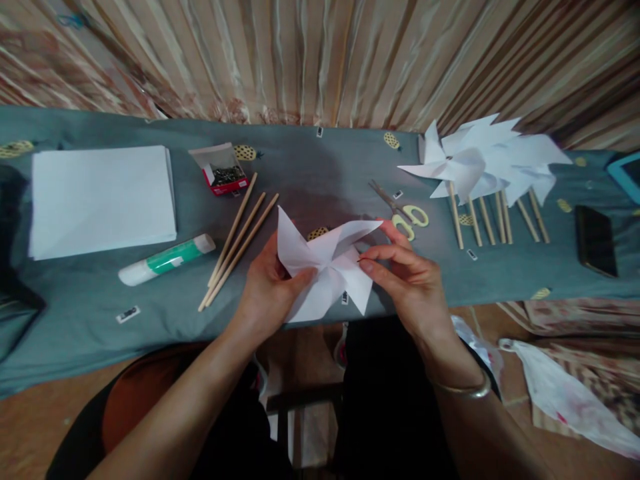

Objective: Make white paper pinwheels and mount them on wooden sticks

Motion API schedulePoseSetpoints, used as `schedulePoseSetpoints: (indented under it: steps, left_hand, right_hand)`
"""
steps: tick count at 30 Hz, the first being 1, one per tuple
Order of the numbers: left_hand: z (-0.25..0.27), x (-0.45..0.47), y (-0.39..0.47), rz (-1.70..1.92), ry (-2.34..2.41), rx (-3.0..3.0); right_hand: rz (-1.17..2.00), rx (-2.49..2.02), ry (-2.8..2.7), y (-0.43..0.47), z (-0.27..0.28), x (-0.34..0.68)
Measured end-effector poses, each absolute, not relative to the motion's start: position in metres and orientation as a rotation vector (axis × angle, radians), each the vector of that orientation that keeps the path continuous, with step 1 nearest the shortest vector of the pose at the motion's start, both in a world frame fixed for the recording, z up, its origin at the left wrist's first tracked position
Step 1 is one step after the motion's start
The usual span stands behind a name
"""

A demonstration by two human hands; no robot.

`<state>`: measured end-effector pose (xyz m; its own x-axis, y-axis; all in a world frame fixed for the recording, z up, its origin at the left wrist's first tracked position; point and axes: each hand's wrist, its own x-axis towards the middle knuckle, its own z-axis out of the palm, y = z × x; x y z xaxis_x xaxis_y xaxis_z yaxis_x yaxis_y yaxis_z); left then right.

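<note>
A white paper pinwheel (325,270) with curled blades is held above the table's front edge. My left hand (275,287) grips its left side, the thumb pressed near the folded centre and the fingers hidden behind the paper. On the right, my right hand (407,277) pinches a thin dark pin between thumb and forefinger, beside the pinwheel's right blades. Only the pin's tip shows. Three wooden sticks (240,247) lie left of my left hand. Beyond them stands an open red-and-white box (225,170) of small metal pieces. Scissors with yellow-green handles (403,212) rest beyond my right hand.
A stack of white paper (103,200) and a green-and-white glue stick (167,260) lie at left. Several finished pinwheels (495,157) on sticks overlap at back right. A dark phone (596,240) lies near the right end of the grey cloth-covered table (325,170). Curtains (310,60) hang behind.
</note>
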<state>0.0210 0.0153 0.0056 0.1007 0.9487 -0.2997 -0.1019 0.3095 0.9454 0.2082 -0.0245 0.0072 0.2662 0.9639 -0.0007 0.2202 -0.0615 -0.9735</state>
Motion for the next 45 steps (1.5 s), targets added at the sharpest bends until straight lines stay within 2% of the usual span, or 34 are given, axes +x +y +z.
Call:
schedulePoseSetpoints:
  steps: [5, 13, 22, 45]
  left_hand:
    - [0.004, 0.022, 0.015, 0.981, 1.161, 0.907]
    - [0.006, 0.028, 0.013, 0.980, 1.154, 0.880]
    - [0.003, 0.030, 0.010, 0.948, 1.107, 0.980]
    - [0.008, 0.031, 0.008, 0.975, 1.103, 0.932]
  right_hand:
    - [0.966, -1.458, -1.092, -0.026, 0.008, 0.211]
    - [0.744, -1.546, -1.465, -0.032, 0.010, 0.191]
    - [0.555, -1.591, -1.637, -0.032, 0.009, 0.193]
    - [0.574, -1.603, -1.625, -0.030, 0.007, 0.192]
